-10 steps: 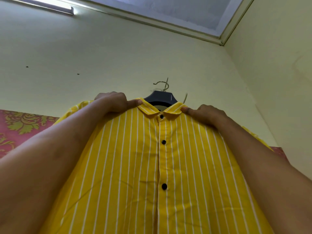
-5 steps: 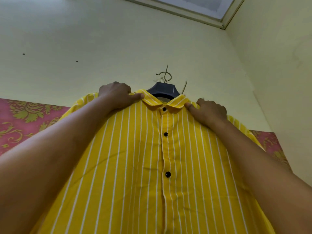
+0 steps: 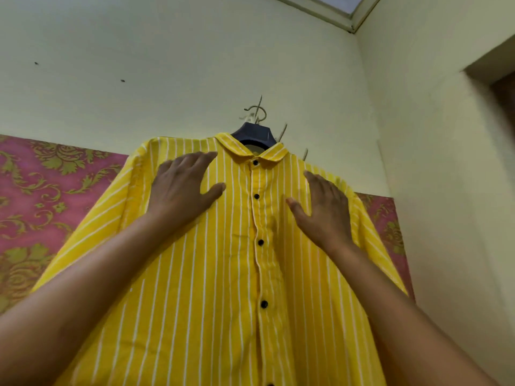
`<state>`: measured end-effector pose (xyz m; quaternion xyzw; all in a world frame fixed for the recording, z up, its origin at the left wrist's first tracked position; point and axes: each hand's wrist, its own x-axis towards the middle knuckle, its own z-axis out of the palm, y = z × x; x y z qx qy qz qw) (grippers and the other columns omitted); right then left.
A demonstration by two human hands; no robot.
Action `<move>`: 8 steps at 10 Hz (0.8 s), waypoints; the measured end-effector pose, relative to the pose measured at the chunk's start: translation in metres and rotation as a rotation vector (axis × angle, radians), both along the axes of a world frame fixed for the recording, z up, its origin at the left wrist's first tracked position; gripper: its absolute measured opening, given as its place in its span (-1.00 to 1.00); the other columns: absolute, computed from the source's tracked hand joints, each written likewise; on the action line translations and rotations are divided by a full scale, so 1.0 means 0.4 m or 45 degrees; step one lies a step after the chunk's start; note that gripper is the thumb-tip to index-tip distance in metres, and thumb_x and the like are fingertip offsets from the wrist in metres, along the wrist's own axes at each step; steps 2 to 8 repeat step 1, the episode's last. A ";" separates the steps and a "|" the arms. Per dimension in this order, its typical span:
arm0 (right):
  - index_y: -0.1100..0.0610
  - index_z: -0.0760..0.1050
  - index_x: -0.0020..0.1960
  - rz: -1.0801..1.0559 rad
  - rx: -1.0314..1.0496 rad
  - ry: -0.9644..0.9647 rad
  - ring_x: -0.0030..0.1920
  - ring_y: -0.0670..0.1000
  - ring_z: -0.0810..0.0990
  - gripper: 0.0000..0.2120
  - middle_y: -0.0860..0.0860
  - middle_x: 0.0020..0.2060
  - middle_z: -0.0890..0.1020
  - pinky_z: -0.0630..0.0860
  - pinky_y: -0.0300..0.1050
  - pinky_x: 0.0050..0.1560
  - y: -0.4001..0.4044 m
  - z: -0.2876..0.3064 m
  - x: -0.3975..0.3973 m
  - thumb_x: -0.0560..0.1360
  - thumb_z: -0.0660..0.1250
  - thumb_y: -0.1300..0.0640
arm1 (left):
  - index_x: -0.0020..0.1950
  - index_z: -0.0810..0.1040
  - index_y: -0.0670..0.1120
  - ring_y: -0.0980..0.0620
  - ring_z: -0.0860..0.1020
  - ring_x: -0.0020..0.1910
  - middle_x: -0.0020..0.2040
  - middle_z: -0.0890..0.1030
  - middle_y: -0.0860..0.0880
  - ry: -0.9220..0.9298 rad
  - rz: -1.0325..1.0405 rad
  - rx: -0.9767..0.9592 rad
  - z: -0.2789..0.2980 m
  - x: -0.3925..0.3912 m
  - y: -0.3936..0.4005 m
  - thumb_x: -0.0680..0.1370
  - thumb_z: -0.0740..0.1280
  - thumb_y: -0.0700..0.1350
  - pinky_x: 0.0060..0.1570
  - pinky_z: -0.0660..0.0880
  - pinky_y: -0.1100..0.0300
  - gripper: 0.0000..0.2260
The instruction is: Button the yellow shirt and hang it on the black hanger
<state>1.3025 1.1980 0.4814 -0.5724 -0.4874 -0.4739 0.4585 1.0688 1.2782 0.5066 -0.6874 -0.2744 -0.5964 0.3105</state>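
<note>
Both hands off the collar, left hand (image 3: 182,188) and right hand (image 3: 324,210) fingers spread flat on yellow shirt (image 3: 223,274)

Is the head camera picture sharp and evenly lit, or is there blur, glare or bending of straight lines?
Head view: light is soft and even, without glare; the yellow shirt and its stripes look fairly sharp, the left hand and right hand slightly soft; the wide lens swells the forearms near the bottom edge, and the black hanger stays dark with little detail.
</note>
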 end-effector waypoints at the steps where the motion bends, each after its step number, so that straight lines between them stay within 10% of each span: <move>1: 0.07 0.11 0.48 0.069 -0.048 0.009 0.47 0.06 0.18 -0.30 0.07 0.45 0.27 0.08 0.02 0.44 -0.097 -0.092 -0.041 0.43 -0.03 -0.25 | 0.45 0.24 0.01 -0.11 0.31 0.41 0.42 0.37 -0.09 0.008 -0.015 -0.064 -0.101 -0.029 -0.087 0.50 0.27 0.14 0.36 0.21 -0.05 -0.44; 8: 0.07 0.11 0.48 0.069 -0.048 0.009 0.47 0.06 0.18 -0.30 0.07 0.45 0.27 0.08 0.02 0.44 -0.097 -0.092 -0.041 0.43 -0.03 -0.25 | 0.45 0.24 0.01 -0.11 0.31 0.41 0.42 0.37 -0.09 0.008 -0.015 -0.064 -0.101 -0.029 -0.087 0.50 0.27 0.14 0.36 0.21 -0.05 -0.44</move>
